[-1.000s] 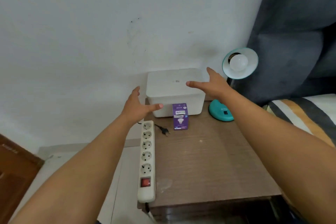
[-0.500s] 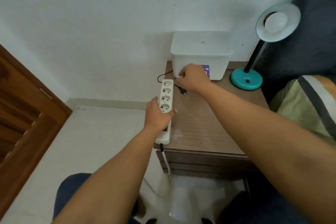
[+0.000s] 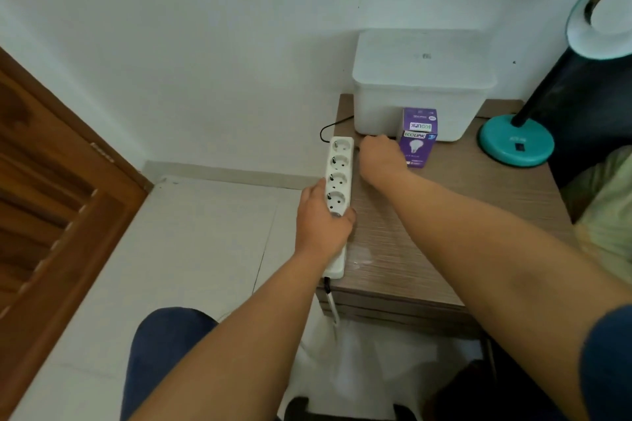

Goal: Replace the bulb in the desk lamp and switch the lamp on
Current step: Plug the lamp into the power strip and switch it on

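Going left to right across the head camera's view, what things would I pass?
Wooden door → left hand on the power strip → right hand → purple bulb box → teal lamp base → lamp shade.

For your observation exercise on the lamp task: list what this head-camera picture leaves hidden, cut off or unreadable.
- Plug: head view, hidden under the right hand; its grip is unclear.
- Power strip switch: head view, covered by the left hand.
- Lamp shade: head view, cut by the right edge, bulb blurred.
- Bulb box: head view, small print too small.
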